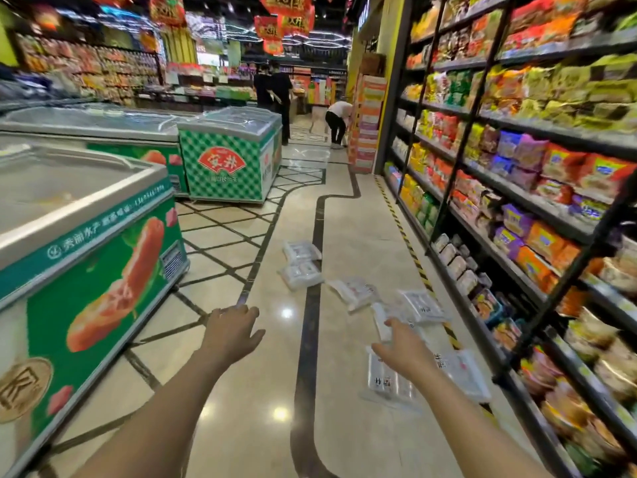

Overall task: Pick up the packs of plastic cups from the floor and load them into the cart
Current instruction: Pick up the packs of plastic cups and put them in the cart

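Clear, white-labelled packs of plastic cups (355,292) lie scattered on the shiny floor (358,215) beside the shelves (517,201). Left hand (231,328) and right hand (403,350) reach out, fingers loose, holding nothing. Label writing is too blurred to read.

Clear glossy plastic packs (355,292), polished floor (358,215)

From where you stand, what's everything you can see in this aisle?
Cup packs: about seven, clear with white labels, scattered on the floor mid-aisle.
Freezers: several, green with glass lids, left side.
Shelves: black, full of colourful snack bags, right side.
Floor: beige tile with dark lines.
Banners: red, hanging overhead.
People: three, far end of the aisle, one bending down.
Cart: none in view.
Left hand: open, empty, reaching forward.
Right hand: open, over the nearest packs; contact unclear.
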`<act>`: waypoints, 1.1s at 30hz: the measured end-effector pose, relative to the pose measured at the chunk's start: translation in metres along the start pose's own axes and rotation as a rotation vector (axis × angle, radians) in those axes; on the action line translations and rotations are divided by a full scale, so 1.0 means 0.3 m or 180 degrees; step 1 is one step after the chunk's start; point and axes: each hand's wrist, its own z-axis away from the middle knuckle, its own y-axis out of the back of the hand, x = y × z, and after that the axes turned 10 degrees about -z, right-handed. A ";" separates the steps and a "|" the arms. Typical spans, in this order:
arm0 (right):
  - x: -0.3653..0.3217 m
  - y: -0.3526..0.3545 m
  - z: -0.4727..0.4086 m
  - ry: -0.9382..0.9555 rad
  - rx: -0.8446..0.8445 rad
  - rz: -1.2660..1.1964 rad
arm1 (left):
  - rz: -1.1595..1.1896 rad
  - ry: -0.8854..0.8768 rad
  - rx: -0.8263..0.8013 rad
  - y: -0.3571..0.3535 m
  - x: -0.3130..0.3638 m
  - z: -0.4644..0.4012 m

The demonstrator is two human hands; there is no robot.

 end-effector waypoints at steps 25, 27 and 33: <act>-0.555 -0.282 -2.356 -0.0394 -0.0465 0.0199 | 0.0686 0.0119 -0.0610 -0.552 -0.389 -2.272; -0.552 -0.312 -2.569 -0.0454 -0.0513 0.0191 | 0.0734 0.0111 -0.0675 -0.623 -0.378 -2.471; -0.490 -0.450 -3.232 -0.0625 -0.0898 0.0307 | 0.0876 0.0320 -0.1195 -0.896 -0.309 -3.051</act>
